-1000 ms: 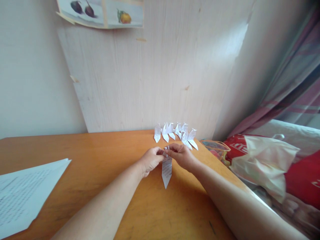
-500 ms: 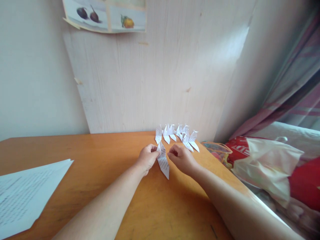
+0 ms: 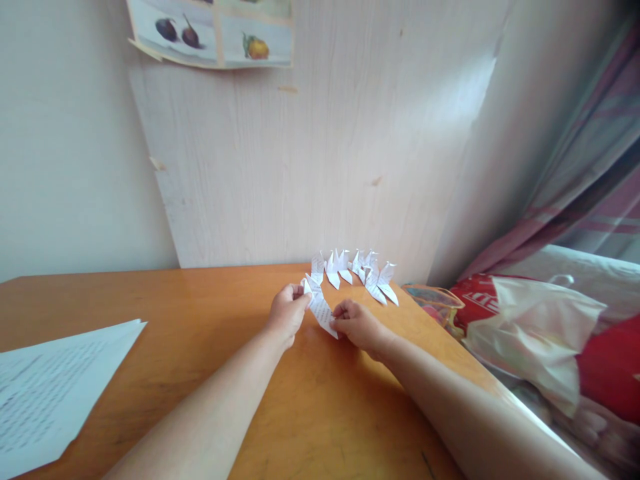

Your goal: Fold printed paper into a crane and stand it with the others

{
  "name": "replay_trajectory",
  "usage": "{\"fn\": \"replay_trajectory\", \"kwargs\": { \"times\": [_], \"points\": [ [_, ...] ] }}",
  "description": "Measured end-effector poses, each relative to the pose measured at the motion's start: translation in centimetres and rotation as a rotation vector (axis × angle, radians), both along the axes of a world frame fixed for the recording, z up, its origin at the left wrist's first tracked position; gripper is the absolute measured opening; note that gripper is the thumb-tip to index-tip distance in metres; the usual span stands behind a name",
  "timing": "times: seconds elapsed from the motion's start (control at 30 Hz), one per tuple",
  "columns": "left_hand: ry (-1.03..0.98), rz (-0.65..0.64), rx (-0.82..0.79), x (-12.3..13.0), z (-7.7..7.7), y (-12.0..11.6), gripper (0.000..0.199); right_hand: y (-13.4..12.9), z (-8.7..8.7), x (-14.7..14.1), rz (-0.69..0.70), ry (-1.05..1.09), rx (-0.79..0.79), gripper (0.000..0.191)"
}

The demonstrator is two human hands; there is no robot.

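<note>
A paper crane point(image 3: 321, 308) folded from printed white paper is held between my two hands above the wooden table. My left hand point(image 3: 289, 309) pinches its upper left end between thumb and fingers. The lower right tip of a wing sits in the closed fingertips of my right hand point(image 3: 357, 324). Just beyond, several similar folded paper cranes point(image 3: 332, 271) stand in a loose row along the table's back edge. The nearest of the row is partly hidden behind the held one.
A stack of printed paper sheets point(image 3: 55, 387) lies on the left of the orange-brown table point(image 3: 200, 300). A pale board point(image 3: 310, 167) rises behind it, with a fruit picture point(image 3: 250, 40) on it. Past the right edge are a red and white bag point(image 3: 537, 327) and a curtain point(image 3: 565, 167).
My right hand has moved down and taken hold of the crane's lower wing tip. My left hand has shifted left, tilting the crane.
</note>
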State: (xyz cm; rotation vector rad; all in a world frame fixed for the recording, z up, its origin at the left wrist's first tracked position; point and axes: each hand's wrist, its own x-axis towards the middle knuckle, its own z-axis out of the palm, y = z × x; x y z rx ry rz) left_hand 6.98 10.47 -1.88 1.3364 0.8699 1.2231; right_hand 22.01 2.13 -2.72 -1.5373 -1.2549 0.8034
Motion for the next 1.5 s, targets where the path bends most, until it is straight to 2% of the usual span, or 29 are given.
{"fn": "replay_trajectory", "kwargs": {
  "times": [0.27,0.43,0.6,0.83,1.0,1.17,1.3,1.5],
  "points": [
    [0.033,0.017,-0.037,0.2,0.2,-0.8,0.047,1.8,-0.1,3.2,-0.140,0.012,0.125,0.015],
    [0.080,0.015,-0.037,0.0,-0.2,-1.0,0.041,2.4,-0.5,5.5,-0.251,-0.035,0.121,0.017],
    [0.104,0.010,-0.018,0.1,-0.4,-1.1,0.038,2.7,-1.0,6.6,-0.343,-0.116,0.077,0.016],
    [0.147,-0.011,-0.007,0.0,-0.5,-1.2,0.031,2.7,-1.2,7.7,-0.420,-0.353,0.006,0.014],
    [0.192,-0.031,0.004,-0.1,-0.7,-1.1,0.028,1.7,0.1,7.8,-0.382,-0.646,-0.013,0.014],
    [0.235,-0.044,0.020,-0.1,-1.2,-0.9,0.028,0.5,0.9,6.1,-0.204,-0.880,-0.043,0.020],
    [0.285,-0.055,0.042,0.0,-1.7,-0.6,0.027,0.2,1.1,5.2,-0.120,-0.999,-0.083,0.026],
    [0.381,-0.054,0.083,0.1,-2.1,-0.3,0.023,0.1,1.4,5.2,-0.113,-1.091,-0.165,0.039]
  ]
}}
